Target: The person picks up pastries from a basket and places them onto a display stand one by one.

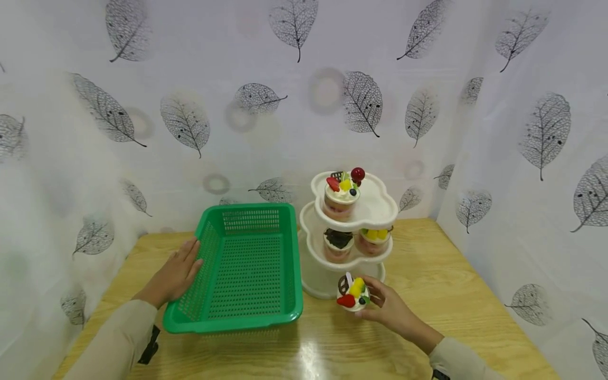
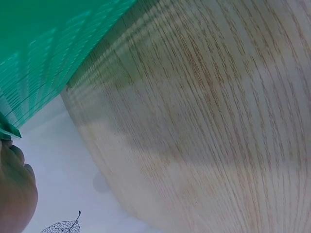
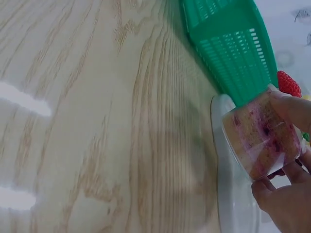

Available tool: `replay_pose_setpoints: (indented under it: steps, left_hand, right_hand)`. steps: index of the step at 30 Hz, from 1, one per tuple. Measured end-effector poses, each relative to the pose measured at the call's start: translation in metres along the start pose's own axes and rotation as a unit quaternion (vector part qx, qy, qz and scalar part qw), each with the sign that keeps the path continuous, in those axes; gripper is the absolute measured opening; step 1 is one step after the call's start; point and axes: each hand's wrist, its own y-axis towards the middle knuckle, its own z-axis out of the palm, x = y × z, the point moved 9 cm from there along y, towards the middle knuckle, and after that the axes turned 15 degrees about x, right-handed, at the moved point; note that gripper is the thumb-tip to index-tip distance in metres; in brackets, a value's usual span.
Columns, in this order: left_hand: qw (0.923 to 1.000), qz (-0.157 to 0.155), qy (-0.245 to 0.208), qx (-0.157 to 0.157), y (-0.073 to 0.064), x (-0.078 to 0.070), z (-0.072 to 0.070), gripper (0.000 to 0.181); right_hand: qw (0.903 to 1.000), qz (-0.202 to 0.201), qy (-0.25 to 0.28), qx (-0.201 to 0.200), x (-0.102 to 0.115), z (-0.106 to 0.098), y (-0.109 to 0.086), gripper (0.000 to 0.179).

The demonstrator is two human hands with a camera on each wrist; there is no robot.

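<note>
My right hand [image 1: 393, 310] grips a clear dessert cup [image 3: 262, 138] topped with cream and fruit, thumb on one side and fingers on the other. In the right wrist view its pink-and-tan layers show, tilted, near the white edge of the lowest tier. A white three-tier stand [image 1: 380, 206] rises behind it. On its top tier sits a fruit-topped cup [image 1: 339, 203]; the middle tier bears a dark-topped cup [image 1: 338, 245] and a yellow-topped cup [image 1: 372, 243]. My left hand [image 1: 176, 272] rests with extended fingers against the left rim of a green plastic basket [image 1: 293, 264].
The wooden table [image 1: 442, 274] reaches a back edge at the leaf-printed white curtain [image 1: 294, 132], which also hangs along both sides. The basket stands left of the stand, close to it, with only its perforated floor showing inside.
</note>
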Motion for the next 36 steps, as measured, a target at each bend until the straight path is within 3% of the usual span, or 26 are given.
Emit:
replay_pose_setpoints:
  steps: [9, 17, 28, 36]
  left_hand:
    - [0.9996, -0.016, 0.000, 0.023, 0.001, 0.001, 0.002, 0.060]
    - [0.9996, -0.015, -0.002, 0.025, 0.000, 0.002, 0.003, 0.060]
    - [0.9994, -0.016, -0.006, 0.030, 0.002, 0.005, 0.005, 0.061]
    - [0.9997, -0.012, 0.001, 0.021, 0.002, 0.003, 0.003, 0.060]
  right_hand:
    - [0.9960, 0.038, 0.005, -0.080, -0.017, -0.025, 0.000, 0.081]
    - [0.9915, 0.034, 0.009, -0.125, -0.026, -0.041, 0.003, 0.072]
    - [0.9761, 0.048, 0.027, -0.210, -0.043, -0.063, 0.007, 0.069]
    - [0.9719, 0.049, 0.023, -0.229, -0.048, -0.067, 0.013, 0.067]
